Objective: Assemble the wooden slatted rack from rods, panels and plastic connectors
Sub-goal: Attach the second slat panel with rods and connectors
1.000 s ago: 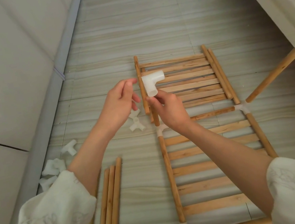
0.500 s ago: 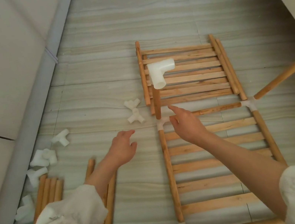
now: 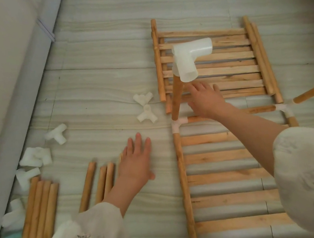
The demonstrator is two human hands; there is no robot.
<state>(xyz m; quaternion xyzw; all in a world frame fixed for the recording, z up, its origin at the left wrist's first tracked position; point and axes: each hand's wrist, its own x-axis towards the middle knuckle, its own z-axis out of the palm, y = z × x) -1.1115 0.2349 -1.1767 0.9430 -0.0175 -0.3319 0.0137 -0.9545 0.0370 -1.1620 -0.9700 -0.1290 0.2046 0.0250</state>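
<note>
No text, label, brand, number or sign can be read anywhere.

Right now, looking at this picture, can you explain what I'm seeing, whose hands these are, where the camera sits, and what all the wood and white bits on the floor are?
The camera is worn on a person's head and looks down at their own hands, so this is their view. They are building a wooden rack on the floor. The left hand is open and flat, reaching toward loose wooden rods. The right hand is open over a slatted panel and holds nothing. Nearer lies a second slatted panel, joined at its corner to an upright rod topped with a white plastic connector. Spare connectors lie scattered on the floor, more by the wall.
</note>
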